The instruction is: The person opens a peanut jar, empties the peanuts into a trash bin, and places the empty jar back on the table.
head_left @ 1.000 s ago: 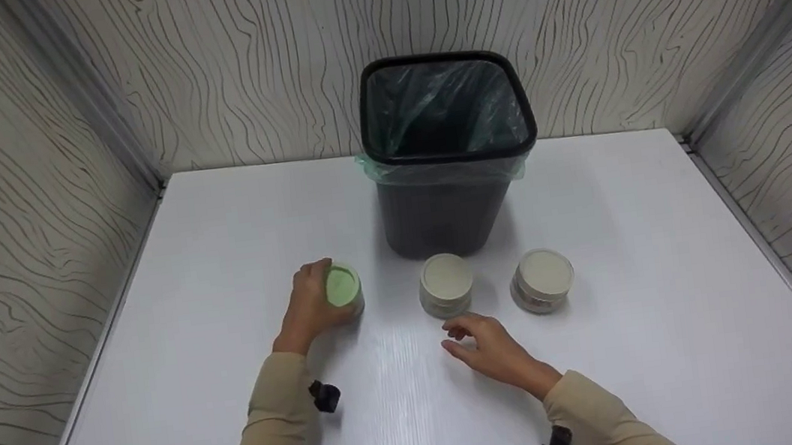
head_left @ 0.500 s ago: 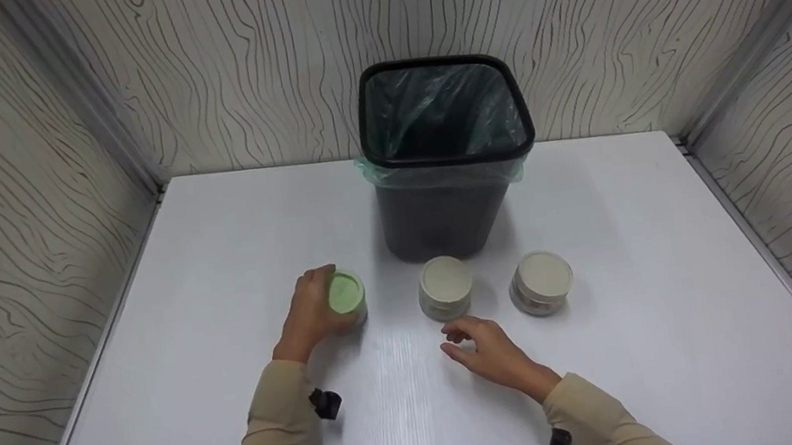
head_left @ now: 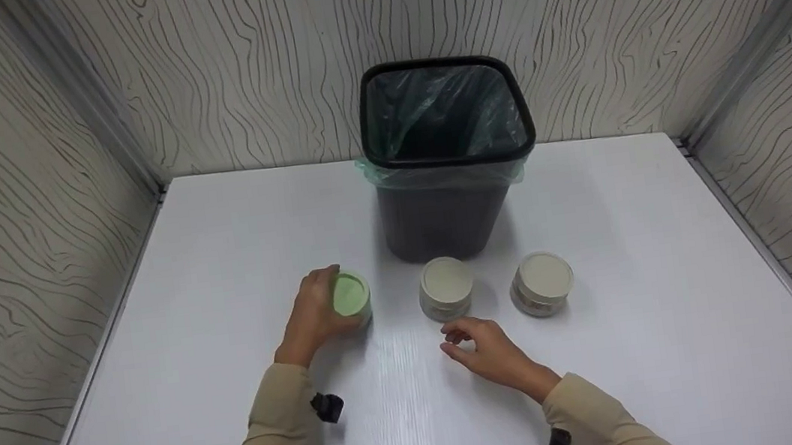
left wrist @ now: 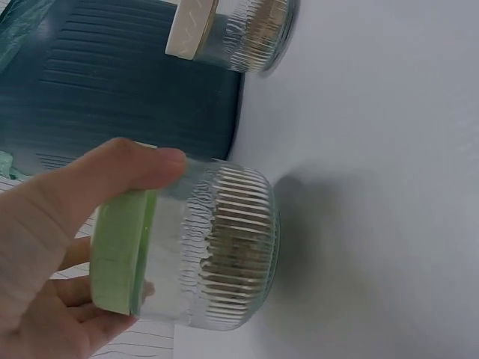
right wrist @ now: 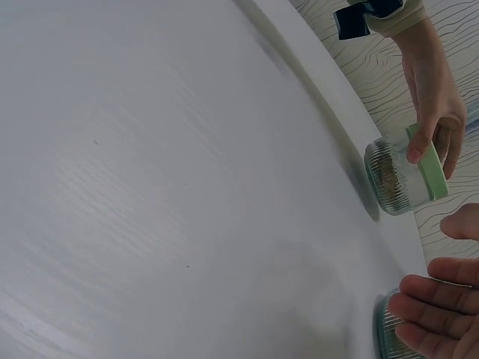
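Observation:
My left hand [head_left: 312, 310] grips a ribbed glass jar with a light green lid [head_left: 350, 295]. The left wrist view shows thumb and fingers round its upper part and something brownish inside the glass [left wrist: 228, 250]. A shadow lies beside its base; whether it touches the table I cannot tell. My right hand [head_left: 493, 352] holds nothing, its fingers loosely bent, just in front of a cream-lidded glass jar [head_left: 447, 286]. Another cream-lidded jar [head_left: 544, 281] stands to the right. In the right wrist view my right fingers [right wrist: 438, 307] partly hide one jar.
A dark bin [head_left: 441, 217] with a clear greenish liner bag [head_left: 390, 172] stands behind the jars, its top open. The white table [head_left: 645, 343] is bounded by wood-patterned panels [head_left: 256, 66] at the back and both sides.
My left hand has shifted slightly to the right with the green-lidded jar. My right hand and the two cream-lidded jars have stayed in place.

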`<state>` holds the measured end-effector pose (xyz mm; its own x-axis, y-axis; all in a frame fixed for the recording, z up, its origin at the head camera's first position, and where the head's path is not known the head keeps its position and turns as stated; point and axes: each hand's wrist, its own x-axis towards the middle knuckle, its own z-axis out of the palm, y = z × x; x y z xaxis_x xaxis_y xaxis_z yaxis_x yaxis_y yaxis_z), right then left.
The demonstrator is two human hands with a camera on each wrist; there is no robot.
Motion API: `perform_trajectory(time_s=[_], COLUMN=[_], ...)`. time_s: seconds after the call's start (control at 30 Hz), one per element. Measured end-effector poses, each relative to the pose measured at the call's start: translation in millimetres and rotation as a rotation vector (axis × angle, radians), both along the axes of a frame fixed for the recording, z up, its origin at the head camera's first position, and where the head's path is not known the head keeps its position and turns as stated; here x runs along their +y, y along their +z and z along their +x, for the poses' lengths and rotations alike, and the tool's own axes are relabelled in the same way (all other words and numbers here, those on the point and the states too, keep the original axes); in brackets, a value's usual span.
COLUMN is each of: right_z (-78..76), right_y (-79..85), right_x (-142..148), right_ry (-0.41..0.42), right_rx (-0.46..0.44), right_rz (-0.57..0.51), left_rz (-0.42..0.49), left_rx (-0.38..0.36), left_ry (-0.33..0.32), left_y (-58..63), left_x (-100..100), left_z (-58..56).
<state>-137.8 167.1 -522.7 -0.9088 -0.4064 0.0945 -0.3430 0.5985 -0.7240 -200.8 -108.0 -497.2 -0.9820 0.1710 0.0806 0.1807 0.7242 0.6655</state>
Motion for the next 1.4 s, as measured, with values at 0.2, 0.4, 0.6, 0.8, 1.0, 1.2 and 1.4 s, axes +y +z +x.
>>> perform_trajectory(time_s=[0.2,0.4,0.6,0.8,1.0,1.2,1.4], right_z=[-0.9,-2.0,-1.5,-1.5,-1.3,-1.0,-1.9], right_y=[-0.5,-0.2,0.8,1.1,0.9,-0.3,-1.2], right_x=[-0.4,-0.4,-0.5,-2.0,-2.2,-2.8,-4.2], right_ry=[0.004,0.008,0.014,0.022,0.022,0.025,0.024], right_rx=[-0.006,0.002,0.002,0.001,0.009,0.000,-0.005], right_rz=[-0.013,-0.003,0.010,0.002,0.006,0.006,-0.005], left_rz=[-0.005,-0.009,-0.006,0.007,0.019,0.024,0.032], left_rx=[0.048,0.083,0.083,0.086,0.084,0.099,0.108], left_ry=[-0.029,-0.047,-0.063,-0.078,-0.087,-0.107,-0.135], left_y=[5.2,5.7,4.7,5.1,6.9,8.8,7.6], left_x=[3.1,7.8,11.7,15.0,17.7,20.5,22.0], left_z=[2.6,5.1,8.3,11.6,14.5,17.2,21.4])
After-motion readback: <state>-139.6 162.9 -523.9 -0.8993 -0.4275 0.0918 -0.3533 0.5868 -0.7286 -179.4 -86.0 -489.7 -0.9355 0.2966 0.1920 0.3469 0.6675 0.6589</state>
